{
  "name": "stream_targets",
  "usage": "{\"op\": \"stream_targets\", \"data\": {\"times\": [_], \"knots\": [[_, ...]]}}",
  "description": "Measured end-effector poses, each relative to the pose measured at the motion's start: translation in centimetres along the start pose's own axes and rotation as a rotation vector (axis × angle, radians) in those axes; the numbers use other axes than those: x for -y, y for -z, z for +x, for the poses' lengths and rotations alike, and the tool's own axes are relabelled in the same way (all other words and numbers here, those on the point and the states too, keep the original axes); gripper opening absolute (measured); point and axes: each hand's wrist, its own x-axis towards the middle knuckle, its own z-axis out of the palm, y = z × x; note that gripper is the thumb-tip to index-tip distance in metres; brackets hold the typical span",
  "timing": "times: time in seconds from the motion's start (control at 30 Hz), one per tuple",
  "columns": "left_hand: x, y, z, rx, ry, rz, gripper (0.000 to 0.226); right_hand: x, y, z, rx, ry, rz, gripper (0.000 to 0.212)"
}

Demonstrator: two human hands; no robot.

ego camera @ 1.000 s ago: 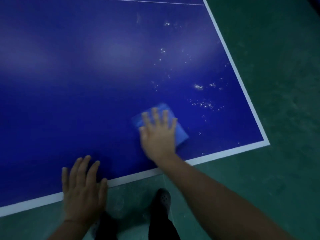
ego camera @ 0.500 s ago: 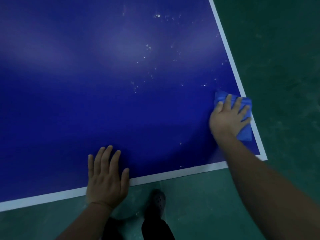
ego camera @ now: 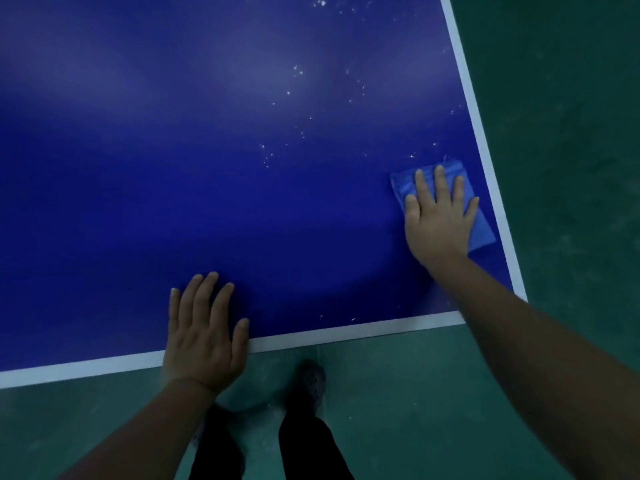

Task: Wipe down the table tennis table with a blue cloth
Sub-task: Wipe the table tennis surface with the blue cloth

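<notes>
The dark blue table tennis table (ego camera: 173, 168) with white edge lines fills the upper view. A folded blue cloth (ego camera: 479, 233) lies near its front right corner, just inside the white side line. My right hand (ego camera: 438, 220) presses flat on the cloth, fingers spread and pointing away from me. At the near edge, my left hand (ego camera: 202, 334) rests palm down on the table with nothing under it, its heel over the white front line. White specks (ego camera: 298, 72) dot the surface beyond and left of the cloth.
Green floor (ego camera: 571, 168) runs along the right side and in front of the table. My dark trouser legs and a shoe (ego camera: 311, 379) stand just below the front edge. A few white crumbs (ego camera: 353, 319) lie beside the front line.
My right hand swept the cloth from the middle of the front area right to the side line, then drew it slightly back inside the line. The specks there are gone. My left hand stays braced.
</notes>
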Motion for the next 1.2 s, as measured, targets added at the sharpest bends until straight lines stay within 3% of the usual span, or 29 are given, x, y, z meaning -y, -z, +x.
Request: {"op": "stream_targets", "data": {"times": [0.07,0.1,0.23,0.3,0.47,0.57,0.63,0.77,0.9,0.97,1.1,1.2], "knots": [[0.0,0.0,0.0,0.005,-0.001,0.001,0.066,3.6,-0.7,-2.0,-0.029,0.005,-0.001,0.056],[0.0,-0.1,0.0,0.005,0.001,0.000,0.065,5.7,-1.4,-3.8,-0.032,0.106,-0.007,0.056],[0.2,-0.2,-0.1,-0.014,-0.009,-0.011,0.061,9.2,-3.3,-13.7,0.105,0.838,-0.049,0.053],[0.3,-0.3,-0.1,-0.010,-0.008,-0.018,0.061,6.0,-3.0,-13.6,0.137,0.925,-0.082,0.052],[0.4,-0.3,-0.3,0.005,-0.006,-0.023,0.062,-1.0,-0.4,-6.4,0.131,0.425,-0.119,0.059],[0.4,-0.1,-0.2,0.003,-0.020,-0.044,0.062,1.5,-0.4,-4.6,0.064,0.251,-0.079,0.058],[0.4,0.0,-0.2,-0.014,-0.021,-0.096,0.061,5.9,-1.1,-5.2,0.022,0.287,-0.089,0.056],[0.6,0.7,-0.7,-0.143,0.011,-0.275,0.055,14.4,-3.4,-12.2,0.056,0.604,-0.066,0.057],[0.8,1.2,-1.0,-0.212,0.004,-0.270,0.048,11.7,-3.9,-15.8,0.110,0.711,-0.004,0.053],[0.3,1.3,-0.8,-0.177,-0.025,-0.253,0.046,5.6,-3.0,-13.9,0.080,0.531,-0.048,0.054],[-2.0,0.8,0.1,-0.094,-0.090,-0.213,0.046,-8.1,0.0,-9.6,0.059,-0.063,-0.066,0.063],[-4.3,-0.1,0.7,-0.070,-0.168,-0.203,0.046,-9.1,0.2,-9.1,0.020,-0.311,0.020,0.058]]}}
